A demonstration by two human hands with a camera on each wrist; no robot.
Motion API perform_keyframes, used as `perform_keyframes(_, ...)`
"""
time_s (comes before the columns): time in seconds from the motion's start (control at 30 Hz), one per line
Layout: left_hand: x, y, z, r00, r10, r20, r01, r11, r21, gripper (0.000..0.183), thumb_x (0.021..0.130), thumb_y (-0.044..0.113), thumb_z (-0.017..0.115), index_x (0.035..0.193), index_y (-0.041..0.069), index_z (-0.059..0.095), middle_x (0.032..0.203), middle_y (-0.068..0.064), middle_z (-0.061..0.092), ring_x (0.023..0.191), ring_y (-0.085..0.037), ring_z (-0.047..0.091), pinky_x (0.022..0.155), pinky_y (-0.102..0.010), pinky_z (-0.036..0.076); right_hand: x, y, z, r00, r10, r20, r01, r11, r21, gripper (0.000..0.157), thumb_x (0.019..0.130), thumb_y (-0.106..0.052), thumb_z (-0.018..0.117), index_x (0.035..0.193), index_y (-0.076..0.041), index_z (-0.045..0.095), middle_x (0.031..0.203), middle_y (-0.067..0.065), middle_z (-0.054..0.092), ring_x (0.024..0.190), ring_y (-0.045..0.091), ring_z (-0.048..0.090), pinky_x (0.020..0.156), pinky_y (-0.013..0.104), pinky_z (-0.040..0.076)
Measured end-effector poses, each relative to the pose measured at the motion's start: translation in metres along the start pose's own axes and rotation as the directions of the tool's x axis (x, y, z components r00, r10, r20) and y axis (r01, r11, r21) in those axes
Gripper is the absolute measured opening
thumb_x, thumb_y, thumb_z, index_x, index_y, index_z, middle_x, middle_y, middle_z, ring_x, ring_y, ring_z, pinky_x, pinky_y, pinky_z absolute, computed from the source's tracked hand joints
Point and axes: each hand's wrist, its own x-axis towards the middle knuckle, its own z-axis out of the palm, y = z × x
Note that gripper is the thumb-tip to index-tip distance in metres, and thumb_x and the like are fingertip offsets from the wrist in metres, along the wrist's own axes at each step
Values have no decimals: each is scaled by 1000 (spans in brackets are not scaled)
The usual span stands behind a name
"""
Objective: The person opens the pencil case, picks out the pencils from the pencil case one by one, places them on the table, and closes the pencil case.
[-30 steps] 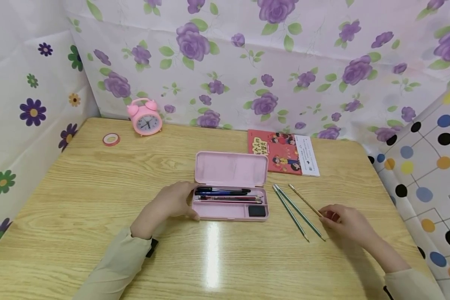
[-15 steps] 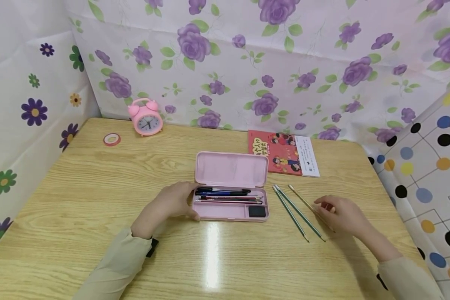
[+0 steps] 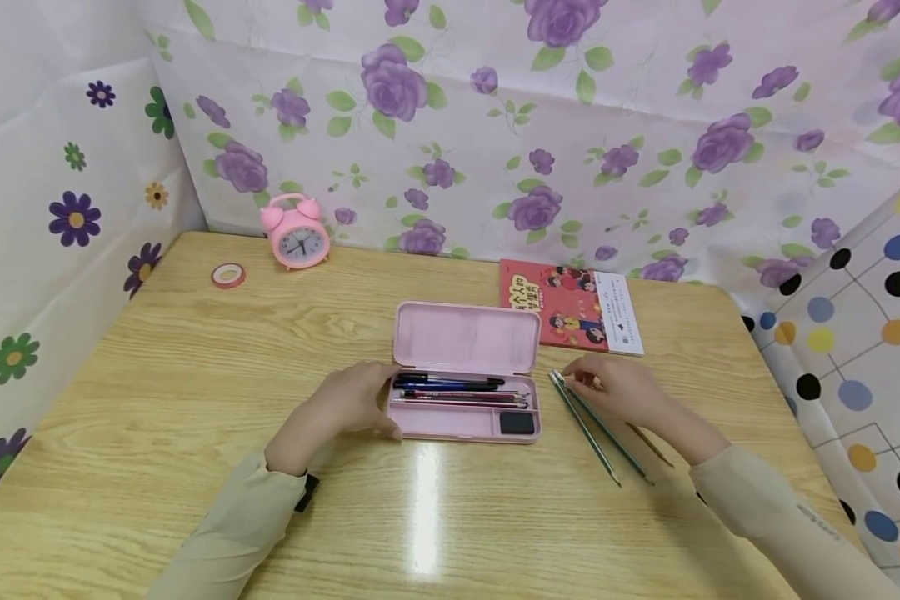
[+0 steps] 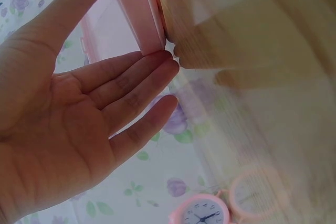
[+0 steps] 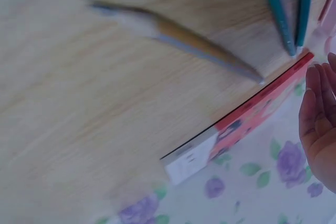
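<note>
A pink pencil case lies with its lid up; pens and pencils fill its back compartment and a black eraser sits front right. My left hand holds the case's left end, thumb at the front corner, fingers at the back. In the left wrist view those fingers are nearly straight. My right hand hovers by the upper ends of two green pencils; a small gap separates its fingertips from them in the right wrist view. A gold pencil lies partly under that hand.
Behind the case lies a red booklet with a white part, its edge partly behind the lid. A pink alarm clock and a roll of tape stand at the back left. Flowered cloth hangs along the table's back.
My right hand has let go of the gold pencil, leaving it beside the green ones, and has moved left and back to the green pencils' upper ends. The left hand has stayed put.
</note>
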Motion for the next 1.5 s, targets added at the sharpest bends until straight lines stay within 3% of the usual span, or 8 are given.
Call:
perform_keyframes(0.3, 2, 0, -1, 1000, -10, 4, 10, 1000, 6, 86, 59, 36, 88, 132, 9, 52, 126, -11, 58, 117, -30, 52, 93, -52, 44, 37, -33, 10, 985, -174, 12, 174, 984, 38, 15, 89, -23, 64, 101, -17, 69, 88, -9, 65, 66, 3, 52, 57, 21, 45)
perform_keyframes(0.47, 2, -1, -1, 1000, -4, -4, 4, 1000, -1, 84, 59, 35, 88, 131, 11, 53, 125, -9, 59, 117, -30, 52, 93, -52, 44, 50, -49, 18, 967, -253, 28, 252, 967, 29, 17, 89, -26, 64, 101, -16, 69, 93, -8, 66, 75, 4, 54, 65, 21, 48)
perform_keyframes(0.93, 1, 0, 1, 1000, -15, 6, 15, 1000, 2, 86, 58, 36, 88, 131, 10, 53, 122, -9, 60, 113, -28, 54, 91, -50, 45, 62, -65, 25, 925, -362, 117, 359, 932, 46, 16, 89, -25, 63, 99, -16, 70, 90, -6, 65, 74, 4, 57, 68, 24, 51)
perform_keyframes(1.23, 1, 0, 0, 1000, -15, 4, 15, 1000, 1, 85, 58, 36, 88, 131, 9, 52, 124, -10, 59, 115, -29, 53, 93, -51, 44, 68, -70, 24, 903, -415, 112, 422, 905, -50, 9, 84, -20, 68, 89, -14, 73, 82, -5, 64, 70, 5, 59, 65, 24, 52)
perform_keyframes(1.5, 1, -1, 0, 1000, -13, 5, 13, 1000, -5, 86, 58, 36, 88, 132, 9, 52, 125, -10, 58, 117, -30, 52, 93, -51, 44, 70, -72, 25, 915, -394, 86, 401, 912, -89, 8, 80, -23, 70, 83, -16, 72, 72, -10, 60, 58, 2, 48, 52, 18, 41)
